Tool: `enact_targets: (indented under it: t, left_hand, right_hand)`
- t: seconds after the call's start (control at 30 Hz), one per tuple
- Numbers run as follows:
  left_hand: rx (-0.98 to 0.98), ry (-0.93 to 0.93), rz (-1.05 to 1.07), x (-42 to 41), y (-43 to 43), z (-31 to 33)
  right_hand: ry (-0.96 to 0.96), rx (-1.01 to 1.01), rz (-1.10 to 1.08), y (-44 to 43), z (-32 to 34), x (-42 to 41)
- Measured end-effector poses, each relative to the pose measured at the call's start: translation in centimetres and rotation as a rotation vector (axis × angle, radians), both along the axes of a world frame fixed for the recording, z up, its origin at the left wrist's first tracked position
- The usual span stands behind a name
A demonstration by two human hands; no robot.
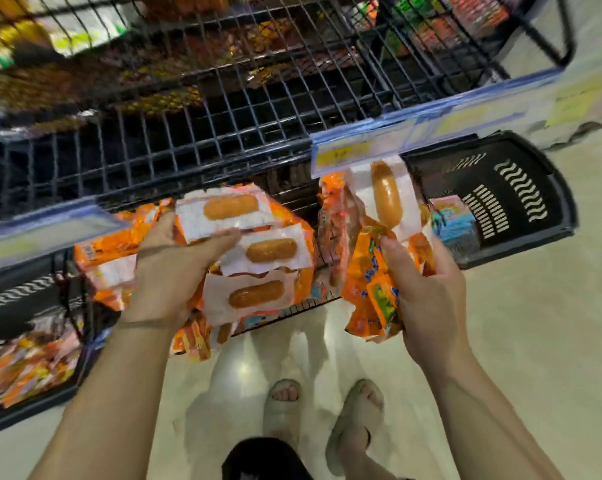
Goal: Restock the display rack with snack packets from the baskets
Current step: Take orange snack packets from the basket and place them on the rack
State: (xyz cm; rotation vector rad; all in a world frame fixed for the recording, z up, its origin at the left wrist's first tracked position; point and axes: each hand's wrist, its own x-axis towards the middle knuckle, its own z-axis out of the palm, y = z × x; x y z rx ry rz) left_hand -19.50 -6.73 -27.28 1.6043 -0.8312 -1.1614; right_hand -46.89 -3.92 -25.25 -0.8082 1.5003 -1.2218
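My left hand [175,268] grips a stack of orange snack packets [254,251], each with a clear window showing a sausage-shaped bun, held over the lowest tier of the black wire display rack [202,133]. My right hand [427,289] holds a bunch of the same orange packets [379,258], one bun packet [386,199] standing upright above my fingers. A black basket [500,199] on the floor at the right holds a few blue packets [455,220]. Another black basket [26,358] at the lower left is filled with orange packets.
Upper rack tiers hold blurred snack bags. Blue price strips [414,133] run along the shelf fronts. A pale tiled floor [535,323] spreads to the right. My feet in light sandals [324,407] stand just before the rack.
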Motion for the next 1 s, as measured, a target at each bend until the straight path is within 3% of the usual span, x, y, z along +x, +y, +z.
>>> enact_targets:
  t: [0.33, 0.57, 1.0]
  left_hand:
    - [0.064, 0.208, -0.064, 1.3, 10.6, 9.3]
    - [0.132, 0.197, 0.009, 2.9, 19.3, 17.3]
    - [0.036, 0.238, 0.166, 2.2, 32.6, 28.5]
  right_hand:
    - [0.091, 0.068, 0.033, 9.9, 8.2, 2.9]
    - [0.052, 0.111, 0.128, 17.1, 16.1, 2.7]
    - [0.049, -0.127, 0.310, 25.5, 24.8, 2.3]
